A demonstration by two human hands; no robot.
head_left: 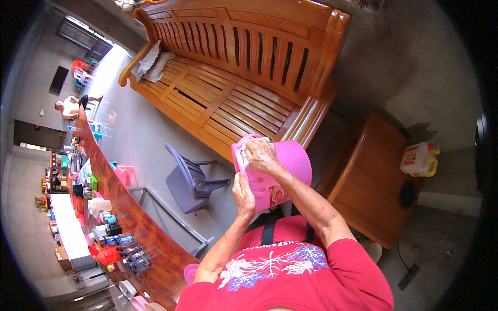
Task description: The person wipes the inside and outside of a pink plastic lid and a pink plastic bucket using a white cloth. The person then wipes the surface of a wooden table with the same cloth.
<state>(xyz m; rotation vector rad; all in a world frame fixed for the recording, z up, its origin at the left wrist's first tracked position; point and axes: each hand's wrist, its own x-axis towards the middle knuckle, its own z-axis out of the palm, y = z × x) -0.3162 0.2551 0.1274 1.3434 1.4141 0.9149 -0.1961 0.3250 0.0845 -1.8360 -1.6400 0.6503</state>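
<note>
Pink round plastic bucket, contents out of sight, is held tilted in front of a person in a red leaf-print shirt, mouth turned L. R hand presses a white, cloth-like piece to the bucket's rim; L hand grasps the rim just below. At far R, a white-and-yellow plastic jug, fill unclear, stands on a brown wooden table; at L, small clear plastic bottles crowd a long, glossy red-brown table. Slatted wooden settee edges in beyond the bucket; blue-gray plastic chair stands L of it, w/ gray floor running btwn. settee & long table.
</note>
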